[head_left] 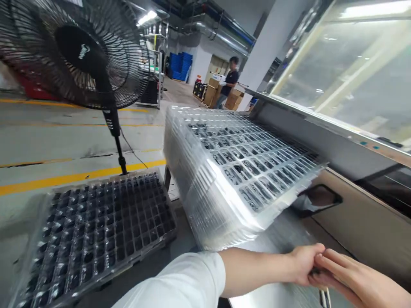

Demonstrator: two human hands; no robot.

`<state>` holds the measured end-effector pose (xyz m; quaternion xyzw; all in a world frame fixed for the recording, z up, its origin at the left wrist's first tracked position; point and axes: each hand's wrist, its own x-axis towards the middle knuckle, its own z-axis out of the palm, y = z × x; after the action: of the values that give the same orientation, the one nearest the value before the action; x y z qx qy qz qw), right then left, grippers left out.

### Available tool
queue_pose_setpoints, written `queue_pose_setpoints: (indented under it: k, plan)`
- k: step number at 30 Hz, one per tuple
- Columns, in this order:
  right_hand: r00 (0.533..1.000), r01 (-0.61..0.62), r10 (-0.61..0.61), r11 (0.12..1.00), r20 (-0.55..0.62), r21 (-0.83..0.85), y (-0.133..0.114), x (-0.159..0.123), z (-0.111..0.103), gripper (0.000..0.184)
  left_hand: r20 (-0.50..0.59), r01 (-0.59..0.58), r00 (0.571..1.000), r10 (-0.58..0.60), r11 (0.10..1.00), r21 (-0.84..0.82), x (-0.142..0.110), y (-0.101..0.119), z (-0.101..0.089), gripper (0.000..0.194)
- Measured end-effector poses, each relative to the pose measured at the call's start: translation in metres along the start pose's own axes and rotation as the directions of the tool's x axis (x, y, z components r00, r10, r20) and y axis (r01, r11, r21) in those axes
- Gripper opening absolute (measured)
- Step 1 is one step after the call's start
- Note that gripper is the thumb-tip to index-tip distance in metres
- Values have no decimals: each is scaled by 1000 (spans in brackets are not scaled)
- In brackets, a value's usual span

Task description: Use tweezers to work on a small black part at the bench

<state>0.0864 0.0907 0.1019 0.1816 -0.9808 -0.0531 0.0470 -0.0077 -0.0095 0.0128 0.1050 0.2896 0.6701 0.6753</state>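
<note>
My left hand (303, 263) reaches in from the bottom, its arm in a white sleeve, and meets my right hand (356, 278) at the lower right. Their fingers are closed and touch each other. A small dark thing shows between them, mostly hidden, and I cannot make out what it is. Just beyond my left forearm rises a tall stack of clear plastic trays (221, 201). The top tray has rows of pockets with dark and metallic-looking small parts (257, 162) in them. Under my hands lies a grey metal work surface (272, 239).
At lower left stands another clear tray (105, 222) with dark pockets. A black standing fan (109, 111) is behind it. Right of the stack runs a beige machine panel (362, 209) under a slanted transparent cover (353, 68). A person (229, 83) stands farther back near cardboard boxes (212, 92).
</note>
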Motion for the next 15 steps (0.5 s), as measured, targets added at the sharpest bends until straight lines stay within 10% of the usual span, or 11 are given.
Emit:
queue_pose_setpoints:
  k: [4,9,15]
  plan:
    - [989,-38,60,987,134,-159,-33,-21,-50,26,14,-56,998,56,998,23,-33,0,10,53]
    - [851,-292,401,897,338,-331,-97,-49,-136,6,-73,-70,994,79,990,126,-47,-1,24,58]
    - [740,-389,522,847,424,-363,-177,-68,-153,12,106,-158,984,143,977,145,-33,-17,13,57]
